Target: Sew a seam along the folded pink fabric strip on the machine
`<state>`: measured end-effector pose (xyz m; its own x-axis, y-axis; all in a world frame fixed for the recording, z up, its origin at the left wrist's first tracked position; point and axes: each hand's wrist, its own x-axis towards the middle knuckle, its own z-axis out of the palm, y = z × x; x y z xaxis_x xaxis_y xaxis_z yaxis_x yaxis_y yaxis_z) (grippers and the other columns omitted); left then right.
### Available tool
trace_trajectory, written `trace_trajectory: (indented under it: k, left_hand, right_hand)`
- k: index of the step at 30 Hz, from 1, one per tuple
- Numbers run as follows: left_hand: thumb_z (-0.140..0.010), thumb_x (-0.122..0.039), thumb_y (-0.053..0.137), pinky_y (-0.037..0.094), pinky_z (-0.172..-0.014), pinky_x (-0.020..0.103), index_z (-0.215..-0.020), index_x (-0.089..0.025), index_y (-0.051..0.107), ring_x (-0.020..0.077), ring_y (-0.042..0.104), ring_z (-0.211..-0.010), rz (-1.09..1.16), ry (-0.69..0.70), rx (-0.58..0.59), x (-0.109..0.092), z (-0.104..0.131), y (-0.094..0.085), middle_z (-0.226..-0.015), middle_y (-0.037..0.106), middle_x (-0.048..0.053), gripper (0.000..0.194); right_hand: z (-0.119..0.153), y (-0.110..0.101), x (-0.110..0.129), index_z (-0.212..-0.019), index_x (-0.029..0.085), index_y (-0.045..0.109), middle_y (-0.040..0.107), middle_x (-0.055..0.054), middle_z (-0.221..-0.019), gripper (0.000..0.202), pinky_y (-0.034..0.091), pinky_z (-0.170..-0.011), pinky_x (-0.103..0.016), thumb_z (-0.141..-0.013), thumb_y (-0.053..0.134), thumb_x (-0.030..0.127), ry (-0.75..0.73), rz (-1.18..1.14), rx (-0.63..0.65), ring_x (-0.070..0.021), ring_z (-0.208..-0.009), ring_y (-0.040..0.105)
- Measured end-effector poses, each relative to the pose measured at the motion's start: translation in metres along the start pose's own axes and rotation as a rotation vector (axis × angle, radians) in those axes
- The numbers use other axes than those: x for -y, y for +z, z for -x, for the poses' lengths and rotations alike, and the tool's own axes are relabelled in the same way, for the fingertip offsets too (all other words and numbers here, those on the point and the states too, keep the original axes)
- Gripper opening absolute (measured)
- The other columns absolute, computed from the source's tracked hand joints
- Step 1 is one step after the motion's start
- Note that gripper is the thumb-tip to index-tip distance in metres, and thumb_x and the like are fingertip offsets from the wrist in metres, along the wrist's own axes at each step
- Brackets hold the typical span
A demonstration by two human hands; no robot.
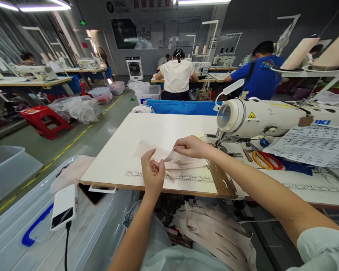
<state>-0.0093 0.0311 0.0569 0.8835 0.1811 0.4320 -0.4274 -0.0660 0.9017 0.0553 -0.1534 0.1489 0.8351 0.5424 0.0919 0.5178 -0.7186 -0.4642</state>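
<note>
A thin, pale pink piece of fabric (183,162) is stretched between my two hands, low over the white sewing table (113,150). My right hand (188,146) pinches its raised edge between thumb and fingertips. My left hand (153,171) grips the fabric near its left part, with thumb and fingers curled together. Part of the fabric lies flat behind my left hand, and a lower flap hangs toward the printed ruler (192,178) at the table's front edge. To the right of my hands stands a white sewing machine (243,116), its needle area beside the fabric.
Scissors with orange and red handles (267,160) and a printed sheet (313,145) lie right of the machine head. A power bank (64,207) rests on a clear plastic lid at left. Cut fabric pieces (214,233) hang below the table. Co-workers sit ahead.
</note>
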Motion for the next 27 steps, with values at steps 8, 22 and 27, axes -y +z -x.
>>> trace_trajectory:
  k: [8,22,27]
  left_hand:
    - [-0.082,-0.053,0.061,0.036,-0.057,0.024,-0.072,-0.016,0.062,0.012,0.045,-0.06,-0.115,-0.184,0.483,-0.035,-0.024,-0.012,-0.061,0.053,-0.001,0.038]
    - [-0.065,-0.06,0.077,0.028,-0.046,0.019,-0.075,-0.018,0.066,0.0107,0.038,-0.053,-0.175,-0.62,0.749,-0.069,-0.031,-0.08,-0.061,0.05,0.0,0.045]
    - [-0.071,-0.065,0.071,0.028,-0.049,0.017,-0.073,-0.02,0.066,0.0101,0.039,-0.055,-0.417,-0.634,0.779,-0.072,-0.047,-0.121,-0.059,0.051,-0.003,0.045]
  right_hand:
    - [0.038,-0.023,0.007,-0.085,0.013,0.069,0.054,0.002,-0.062,0.021,0.028,-0.056,-0.024,-0.084,0.058,0.031,0.057,-0.187,0.027,-0.0104,-0.057,0.043]
    - [0.095,-0.049,-0.025,-0.085,0.014,0.068,0.057,-0.001,-0.069,0.036,0.03,-0.056,-0.024,-0.08,0.06,0.049,0.102,-0.223,0.023,-0.0119,-0.062,0.046]
    - [0.117,-0.058,-0.042,-0.087,0.014,0.068,0.061,-0.003,-0.076,0.038,0.033,-0.058,-0.024,-0.079,0.062,0.05,0.14,-0.248,0.036,-0.013,-0.065,0.048]
